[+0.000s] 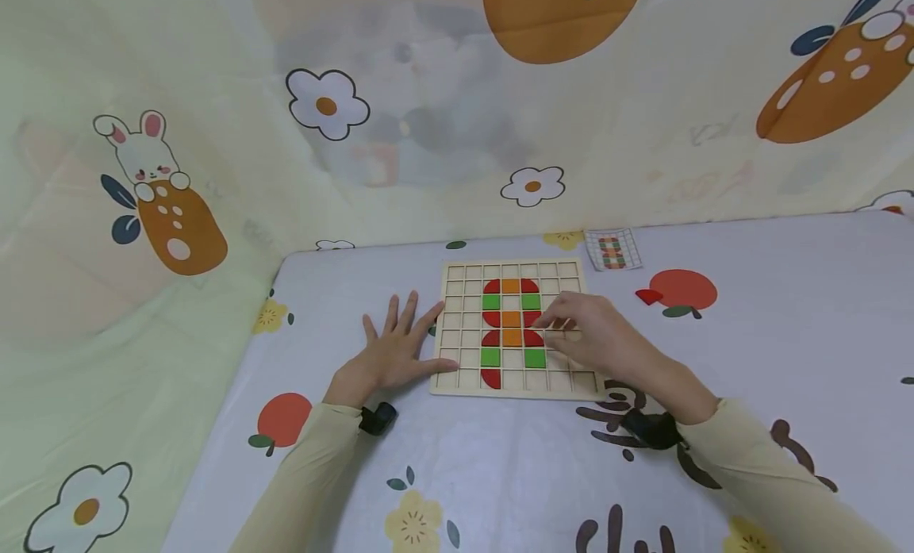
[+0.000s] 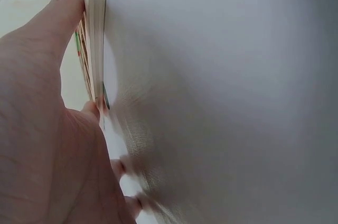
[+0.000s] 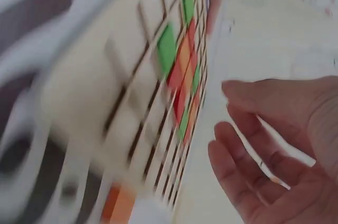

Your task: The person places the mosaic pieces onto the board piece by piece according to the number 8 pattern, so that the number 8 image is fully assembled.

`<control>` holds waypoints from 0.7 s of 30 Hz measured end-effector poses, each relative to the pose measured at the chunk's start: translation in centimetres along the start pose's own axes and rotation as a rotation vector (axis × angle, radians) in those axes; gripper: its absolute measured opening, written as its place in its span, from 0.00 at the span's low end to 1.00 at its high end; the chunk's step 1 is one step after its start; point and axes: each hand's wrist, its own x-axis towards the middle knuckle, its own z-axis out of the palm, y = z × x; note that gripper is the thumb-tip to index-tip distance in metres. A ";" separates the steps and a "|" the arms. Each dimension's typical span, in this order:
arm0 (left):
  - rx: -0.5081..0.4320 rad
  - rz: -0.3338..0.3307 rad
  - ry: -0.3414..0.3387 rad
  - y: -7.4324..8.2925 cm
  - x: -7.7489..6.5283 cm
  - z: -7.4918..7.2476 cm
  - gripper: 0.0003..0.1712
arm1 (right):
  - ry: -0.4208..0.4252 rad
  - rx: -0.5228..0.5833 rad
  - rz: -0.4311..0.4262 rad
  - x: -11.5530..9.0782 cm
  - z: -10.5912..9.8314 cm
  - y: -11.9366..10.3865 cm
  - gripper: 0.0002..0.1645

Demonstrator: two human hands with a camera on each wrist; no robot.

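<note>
A wooden grid board [image 1: 457, 339] lies on the table, with red, orange and green pieces set in its middle columns. My left hand [image 1: 393, 351] rests at its left edge, fingers spread, the thumb and index finger touching the frame. The left wrist view shows that thumb lying against the board's edge [image 2: 95, 34]. Over the right half of the board hovers my right hand [image 1: 589, 331], its fingertips close to a red piece [image 1: 531, 319]. In the right wrist view its fingers [image 3: 237, 166] are loosely bent and apart, with nothing seen between them. Green squares [image 3: 167, 49] show beside it.
A small card [image 1: 612, 250] with a printed coloured pattern lies behind the board's right corner. One loose red piece [image 1: 648, 297] lies to the right, beside a printed red fruit [image 1: 683, 289]. A patterned cloth wall [image 1: 428, 140] rises behind the table.
</note>
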 end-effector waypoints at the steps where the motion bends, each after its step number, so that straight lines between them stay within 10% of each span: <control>1: -0.007 0.003 0.001 0.0 0.0 -0.1 0.60 | 0.011 -0.013 0.020 -0.3 -0.6 0.6 0.15; 8: -0.047 0.014 -0.007 -0.1 -0.3 -0.3 0.59 | -0.017 -0.053 0.150 -1.9 -2.8 4.7 0.27; 21: -0.033 0.005 -0.005 0.0 -0.1 -0.1 0.60 | -0.039 -0.067 0.131 -2.2 -2.4 6.4 0.22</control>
